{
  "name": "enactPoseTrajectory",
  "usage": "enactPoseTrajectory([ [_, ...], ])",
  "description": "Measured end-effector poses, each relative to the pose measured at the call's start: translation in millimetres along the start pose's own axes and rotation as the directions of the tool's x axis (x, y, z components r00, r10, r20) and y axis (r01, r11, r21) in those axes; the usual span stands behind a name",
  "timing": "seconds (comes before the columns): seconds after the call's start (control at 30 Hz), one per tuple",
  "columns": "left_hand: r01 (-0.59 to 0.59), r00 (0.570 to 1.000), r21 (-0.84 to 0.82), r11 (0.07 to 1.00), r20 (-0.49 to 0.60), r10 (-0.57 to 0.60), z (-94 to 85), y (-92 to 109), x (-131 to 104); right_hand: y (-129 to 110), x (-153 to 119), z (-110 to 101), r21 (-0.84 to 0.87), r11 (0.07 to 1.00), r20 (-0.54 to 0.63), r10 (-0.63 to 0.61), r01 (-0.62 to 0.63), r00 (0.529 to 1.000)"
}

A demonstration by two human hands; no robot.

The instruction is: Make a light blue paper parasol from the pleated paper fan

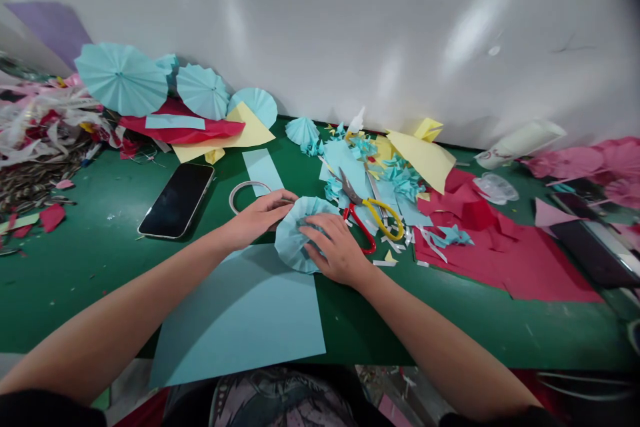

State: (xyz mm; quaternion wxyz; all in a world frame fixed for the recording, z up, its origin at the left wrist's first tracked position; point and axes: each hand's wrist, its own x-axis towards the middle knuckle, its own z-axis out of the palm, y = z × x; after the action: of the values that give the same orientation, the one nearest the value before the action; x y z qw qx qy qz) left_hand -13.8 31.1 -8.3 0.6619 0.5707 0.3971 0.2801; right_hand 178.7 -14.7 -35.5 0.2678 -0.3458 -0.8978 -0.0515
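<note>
A pleated light-blue paper rosette (290,240) stands tilted between my hands, above the top edge of a flat light-blue sheet (245,320). My left hand (263,215) grips the rosette's upper left edge, its fingertips partly hidden behind the paper. Across the rosette's right side lies my right hand (335,247), fingers spread and touching the folds. Just right of that hand are scissors (383,217) with one red and one yellow handle. A roll of tape (235,199) rests beyond my left hand.
A black phone (179,200) lies at the left. Finished blue rosettes (125,80) lean on the wall at the back left. Blue scraps (350,163), red sheets (525,260) and a white roll (520,143) cover the right side. Straw and ribbons (45,140) pile up far left.
</note>
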Motion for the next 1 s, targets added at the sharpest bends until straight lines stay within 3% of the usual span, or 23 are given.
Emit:
enactPoseTrajectory([
  [0.17,-0.173,0.984,0.216,0.961,0.069,0.162,-3.6,-2.7,1.1,0.4,-0.3,1.5,-0.015,1.0,0.024,0.01,-0.01,1.0],
  [0.5,-0.187,0.982,0.529,0.828,0.114,0.149,-3.0,0.6,-4.8,1.0,-1.5,3.0,-0.091,0.996,0.064,0.011,-0.005,0.998],
  [0.8,-0.176,0.984,0.557,0.812,0.103,0.142,-4.1,-5.5,-2.2,0.1,-2.6,2.6,-0.182,0.983,0.046,0.02,-0.011,0.999],
  [1.0,-0.224,0.972,0.566,0.793,0.075,0.222,-2.0,-6.7,-1.8,-1.0,-0.2,0.4,-0.139,0.99,0.047,0.039,-0.032,0.998],
])
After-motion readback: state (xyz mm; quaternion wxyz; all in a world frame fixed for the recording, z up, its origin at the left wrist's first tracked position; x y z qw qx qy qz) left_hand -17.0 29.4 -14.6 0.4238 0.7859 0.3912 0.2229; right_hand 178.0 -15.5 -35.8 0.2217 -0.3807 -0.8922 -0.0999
